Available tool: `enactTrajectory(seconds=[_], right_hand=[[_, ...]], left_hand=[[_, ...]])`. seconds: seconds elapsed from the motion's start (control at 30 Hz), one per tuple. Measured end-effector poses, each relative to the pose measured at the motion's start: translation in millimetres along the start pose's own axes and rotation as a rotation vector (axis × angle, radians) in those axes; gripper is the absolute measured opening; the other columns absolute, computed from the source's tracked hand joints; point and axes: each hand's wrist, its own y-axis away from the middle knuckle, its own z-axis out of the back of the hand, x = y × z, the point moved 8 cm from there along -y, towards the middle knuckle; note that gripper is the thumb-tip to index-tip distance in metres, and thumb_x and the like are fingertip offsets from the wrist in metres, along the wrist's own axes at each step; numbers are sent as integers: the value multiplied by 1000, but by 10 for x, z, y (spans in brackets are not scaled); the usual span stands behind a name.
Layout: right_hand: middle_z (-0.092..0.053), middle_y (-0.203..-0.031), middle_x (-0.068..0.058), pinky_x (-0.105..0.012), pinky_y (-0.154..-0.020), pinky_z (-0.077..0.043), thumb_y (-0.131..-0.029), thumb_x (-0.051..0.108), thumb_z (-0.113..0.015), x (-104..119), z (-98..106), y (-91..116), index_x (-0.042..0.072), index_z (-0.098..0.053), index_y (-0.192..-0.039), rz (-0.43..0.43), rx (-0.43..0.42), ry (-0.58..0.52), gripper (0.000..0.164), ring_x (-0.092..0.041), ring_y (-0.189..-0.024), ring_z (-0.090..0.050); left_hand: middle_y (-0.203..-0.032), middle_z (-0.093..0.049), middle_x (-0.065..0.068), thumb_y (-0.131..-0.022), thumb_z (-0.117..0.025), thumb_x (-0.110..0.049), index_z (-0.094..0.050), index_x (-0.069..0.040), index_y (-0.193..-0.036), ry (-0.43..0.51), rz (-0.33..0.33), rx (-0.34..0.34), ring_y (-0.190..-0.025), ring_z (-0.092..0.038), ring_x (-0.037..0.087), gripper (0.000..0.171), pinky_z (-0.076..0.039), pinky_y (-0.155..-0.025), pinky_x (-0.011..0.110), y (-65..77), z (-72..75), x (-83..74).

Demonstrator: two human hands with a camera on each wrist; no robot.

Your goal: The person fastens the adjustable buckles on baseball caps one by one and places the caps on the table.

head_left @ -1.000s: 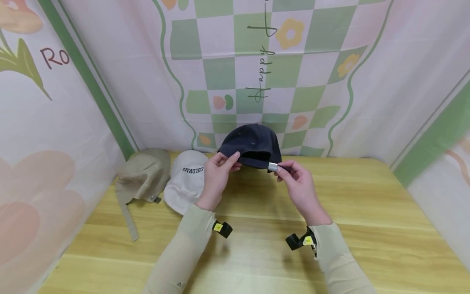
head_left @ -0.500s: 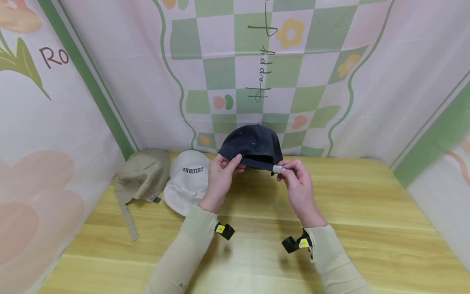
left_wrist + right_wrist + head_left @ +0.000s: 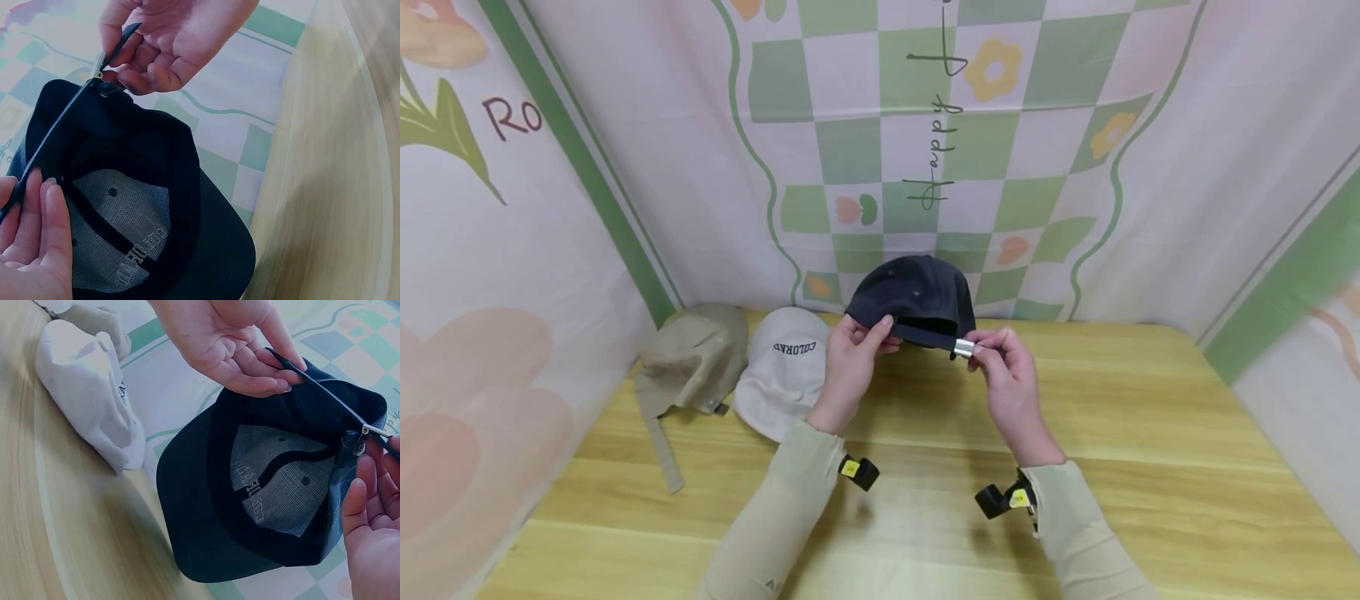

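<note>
A dark navy baseball cap [image 3: 917, 287] is held up over the back of the table, its rear opening and strap facing me. My left hand [image 3: 850, 367] pinches the left part of the strap between thumb and fingers. At the strap's other side, my right hand [image 3: 1011, 383] pinches the loose strap end just beside the silver metal buckle [image 3: 965, 347]. The strap runs taut between both hands and passes through the buckle. In the right wrist view the cap's grey mesh lining [image 3: 281, 481] and dark brim [image 3: 194, 512] show from below.
Left of the hands, a white cap [image 3: 778, 375] with dark lettering lies on the wooden table [image 3: 917, 533]. Beside it rests a khaki cap [image 3: 696, 350], its strap hanging loose toward the front. A patterned curtain [image 3: 910, 150] stands right behind the table's back edge.
Over the last second, the buckle and right hand shifted slightly right and down along the strap; the left hand moved a little right. In the last half second almost nothing moved.
</note>
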Motion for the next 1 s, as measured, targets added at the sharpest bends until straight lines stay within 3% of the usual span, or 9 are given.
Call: enactTrajectory(seconds=[0.33, 0.63, 1.0], right_hand=[[-66, -109, -12, -26, -73, -52, -103, -6, -42, -23, 2, 12, -12, -43, -96, -3, 3, 9, 8, -26, -84, -56], [-68, -107, -12, -27, -69, -52, -103, -7, -39, -36, -9, 10, -11, -42, -97, 9, 3, -42, 7, -20, -80, -60], [-71, -103, -9, -26, -66, -52, -103, -6, -38, -64, -13, 22, -5, -43, -97, -15, -9, -72, 8, -22, -77, -63]], left_hand=[[-84, -70, 9, -99, -67, -7, -64, 0, -103, -18, 8, 13, -73, -70, 18, 8, -60, -74, 32, 4, -2, 0], [-82, -71, 10, -99, -67, -6, -64, 2, -101, -25, 12, 12, -73, -70, 20, 9, -60, -74, 31, 14, -1, 19], [-81, -71, 9, -99, -67, -6, -64, 3, -100, -13, 31, 4, -71, -69, 17, 9, -60, -73, 30, 37, -8, 40]])
